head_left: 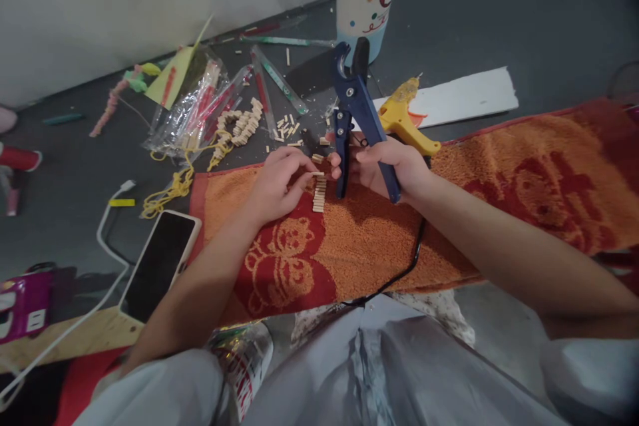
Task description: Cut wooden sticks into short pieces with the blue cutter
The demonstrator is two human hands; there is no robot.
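The left hand's grip is narrow, with thumb and forefinger of the left hand (287, 181) pinching a small pale piece (318, 174) just above a neat row of short pieces (318, 198) on the orange and red towel (359, 246). The right hand (392, 163) has its grip closed around the blue cutter (362, 106), whose handles stand apart and whose head points away from the person; its fingertips reach close to another short piece, though whether they touch it I cannot tell. Beyond the towel, loose cut pieces (286, 128) lie scattered on the dark counter (479, 20). Behind the right hand, a yellow glue gun (402, 118) lies over a white strip (464, 98). A dotted cup (364, 0) stands beyond the cutter. To the left are a bundle of strung pieces (241, 125), yellow string (172, 192) and clear plastic packets (200, 103). Nearer the left forearm lies a phone (160, 265), with a white cable (104, 226) beside it and a purple toy car (27, 306) farther left.
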